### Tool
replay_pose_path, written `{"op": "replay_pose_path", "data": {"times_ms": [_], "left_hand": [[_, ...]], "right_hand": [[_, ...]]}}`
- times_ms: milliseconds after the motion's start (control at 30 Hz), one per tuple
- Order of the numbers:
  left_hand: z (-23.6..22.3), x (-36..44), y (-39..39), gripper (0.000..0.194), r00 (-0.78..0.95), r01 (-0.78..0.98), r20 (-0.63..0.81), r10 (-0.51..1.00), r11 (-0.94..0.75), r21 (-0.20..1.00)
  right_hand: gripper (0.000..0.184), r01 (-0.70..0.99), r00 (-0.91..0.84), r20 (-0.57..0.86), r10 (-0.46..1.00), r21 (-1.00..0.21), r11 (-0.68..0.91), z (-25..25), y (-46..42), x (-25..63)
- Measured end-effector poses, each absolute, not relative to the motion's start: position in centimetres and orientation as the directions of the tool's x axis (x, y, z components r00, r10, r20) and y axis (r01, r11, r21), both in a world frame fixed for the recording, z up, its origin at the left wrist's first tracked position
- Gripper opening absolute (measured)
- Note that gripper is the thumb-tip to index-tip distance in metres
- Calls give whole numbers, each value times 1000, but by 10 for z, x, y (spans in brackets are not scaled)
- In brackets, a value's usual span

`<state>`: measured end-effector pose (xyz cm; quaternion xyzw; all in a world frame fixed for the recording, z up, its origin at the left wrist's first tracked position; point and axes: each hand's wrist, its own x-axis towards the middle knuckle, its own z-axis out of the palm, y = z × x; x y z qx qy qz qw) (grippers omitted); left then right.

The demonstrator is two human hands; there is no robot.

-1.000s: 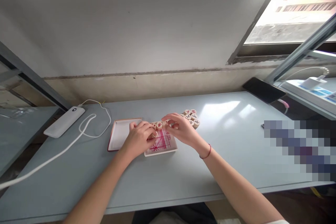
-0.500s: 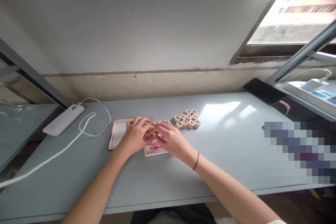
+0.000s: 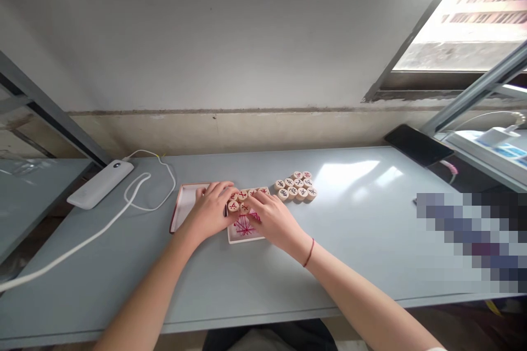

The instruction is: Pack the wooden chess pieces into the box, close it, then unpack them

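Note:
A shallow white box point(image 3: 247, 241) lies on the desk, with red-marked Chinese chess pieces point(image 3: 242, 194) set in its far part. Red lines show on its bare floor. My left hand point(image 3: 212, 205) rests over the box's left side, fingers spread beside a chess piece point(image 3: 233, 206). From the right, my right hand point(image 3: 274, 214) reaches in, its fingertips and thumb around another chess piece point(image 3: 244, 207), which they partly hide. Behind my left hand is the box lid point(image 3: 190, 206), white inside with a red edge. Several black-marked chess pieces point(image 3: 295, 186) stand grouped to the right.
A white power bank point(image 3: 101, 184) with a white cable point(image 3: 99, 237) occupies the desk's left side. Toward the back right, a black phone point(image 3: 418, 144) leans by the metal frame. The wall point(image 3: 230, 131) bounds the desk behind. A blurred patch covers the right edge.
My hands have parted slightly from the near row. The left piece now shows uncovered, and more red pieces are visible in the box. The view has shifted a little.

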<state>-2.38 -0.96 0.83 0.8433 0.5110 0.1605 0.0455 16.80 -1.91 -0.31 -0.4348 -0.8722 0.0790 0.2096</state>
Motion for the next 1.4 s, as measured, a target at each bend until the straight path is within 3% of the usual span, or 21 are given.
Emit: {"op": "replay_pose_path", "data": {"times_ms": [167, 300, 433, 567, 700, 1000, 1067, 1133, 1200, 1233, 1333, 1400], "left_hand": [[6, -23, -9, 34, 444, 831, 195, 874, -483, 275], [8, -23, -9, 37, 440, 829, 204, 875, -483, 282], [7, -25, -8, 45, 441, 831, 202, 875, -483, 276], [5, -29, -6, 50, 434, 829, 225, 872, -484, 279], [5, -31, -5, 54, 424, 830, 222, 878, -474, 294], [5, -36, -2, 53, 404, 829, 231, 885, -461, 317], [7, -34, -2, 48, 382, 818, 274, 883, -461, 344], [13, -29, -2, 41, 364, 781, 308, 879, -468, 413], [21, -20, -3, 38, 376, 714, 310, 873, -486, 504], [26, -15, -3, 39, 400, 679, 301, 866, -500, 538], [34, 3, -2, 48, 467, 604, 279, 839, -533, 592], [33, 13, 0, 44, 487, 576, 297, 821, -557, 598]], "right_hand": [[8, 770, -526, 249, 813, -267, 580, -1, -19, 162], [7, 750, -473, 256, 843, -385, 538, 10, -10, 175], [19, 865, -159, 219, 963, -440, 243, 24, 22, 217], [28, 953, -26, 44, 999, -301, 38, 28, 61, 256], [26, 975, -73, -132, 989, -217, 43, 21, 84, 267], [27, 973, -90, -132, 987, -222, 59, 21, 92, 263], [35, 956, -64, -85, 994, -291, 36, 30, 84, 260], [44, 857, -45, -25, 999, -515, 26, 39, 70, 254], [47, 603, -74, 0, 997, -797, 45, 46, 51, 243], [48, 482, -112, -18, 994, -875, 38, 48, 40, 237], [45, 275, -207, -31, 978, -961, 27, 47, 15, 216], [44, 155, -254, -10, 967, -987, 30, 41, 5, 205]]}}
